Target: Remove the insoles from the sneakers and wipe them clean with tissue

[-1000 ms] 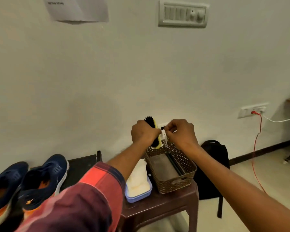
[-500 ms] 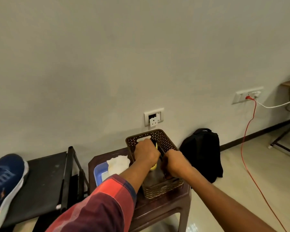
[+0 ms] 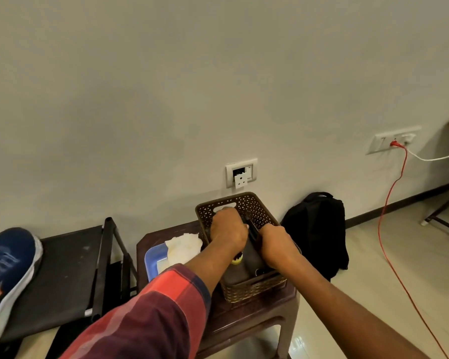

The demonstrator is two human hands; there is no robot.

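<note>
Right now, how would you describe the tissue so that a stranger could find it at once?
Find the dark brown stool against the wall, below the socket. On it stand a brown perforated basket and, left of that, a blue tray. The tissue is the crumpled white sheet in that tray, the only white, soft thing there.

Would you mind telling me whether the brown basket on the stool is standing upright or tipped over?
Upright. The brown basket sits flat on the stool, its opening facing up, with both hands reaching down into it.
</note>
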